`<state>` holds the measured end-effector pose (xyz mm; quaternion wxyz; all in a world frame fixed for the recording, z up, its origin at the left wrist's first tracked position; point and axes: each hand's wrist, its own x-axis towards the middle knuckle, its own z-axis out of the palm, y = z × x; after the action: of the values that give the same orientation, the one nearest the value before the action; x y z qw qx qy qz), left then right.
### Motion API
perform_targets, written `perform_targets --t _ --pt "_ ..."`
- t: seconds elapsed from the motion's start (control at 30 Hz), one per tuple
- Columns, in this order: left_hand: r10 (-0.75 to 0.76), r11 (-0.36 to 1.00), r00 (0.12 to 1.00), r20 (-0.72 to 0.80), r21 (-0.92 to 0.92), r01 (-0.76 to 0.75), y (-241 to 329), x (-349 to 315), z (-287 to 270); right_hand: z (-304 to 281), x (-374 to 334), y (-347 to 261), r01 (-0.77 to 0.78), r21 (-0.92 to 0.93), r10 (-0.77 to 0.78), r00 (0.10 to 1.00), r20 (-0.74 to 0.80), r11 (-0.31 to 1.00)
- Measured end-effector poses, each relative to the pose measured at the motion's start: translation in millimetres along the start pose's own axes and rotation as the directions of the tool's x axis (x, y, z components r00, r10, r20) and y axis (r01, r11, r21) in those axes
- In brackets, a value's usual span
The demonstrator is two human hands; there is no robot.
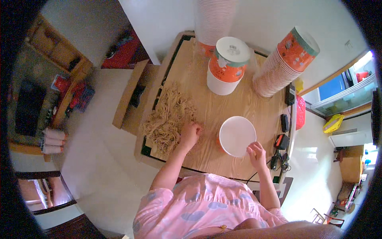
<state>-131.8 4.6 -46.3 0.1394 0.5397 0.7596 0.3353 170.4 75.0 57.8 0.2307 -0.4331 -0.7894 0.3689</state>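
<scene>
A tangled heap of thin tan strands, like twine or cord (169, 117), lies on the left part of the wooden table. My left hand (191, 135) is at the heap's right edge, fingers curled closed; whether a strand is in them is too small to see. To its right stands a paper bucket (238, 136), mouth up, showing a white inside and a little orange outside. At the bucket's near right rim, my right hand (256, 153) has its fingers pinched together. I cannot tell whether they grip the rim or something thin.
Upside-down orange and green paper buckets form a short stack (227, 71), a leaning stack (284, 59) and a tall stack (215, 20) at the table's back. Black adapters and cables (281, 141) lie along the right edge. An open cardboard box (137, 93) sits left of the table.
</scene>
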Motion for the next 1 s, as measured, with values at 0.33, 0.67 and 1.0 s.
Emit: perform_targets --t 0.33,0.67,1.0 --pt "-0.094 0.991 0.827 0.554 0.135 0.021 -5.0 -77.3 8.8 7.6 -6.6 11.5 0.073 -0.097 -0.076 0.997 -0.026 0.993" --pt "0.115 0.977 0.873 0.474 0.104 -0.185 41.3 -86.0 -2.1 -6.6 -8.3 -23.7 -0.067 0.004 0.066 0.969 -0.237 0.998" --pt "0.294 0.79 0.954 -0.06 -0.547 -0.278 185.3 -79.7 -126.4 -9.1 -42.0 -130.7 0.259 0.509 -0.182 0.963 -0.197 0.821"
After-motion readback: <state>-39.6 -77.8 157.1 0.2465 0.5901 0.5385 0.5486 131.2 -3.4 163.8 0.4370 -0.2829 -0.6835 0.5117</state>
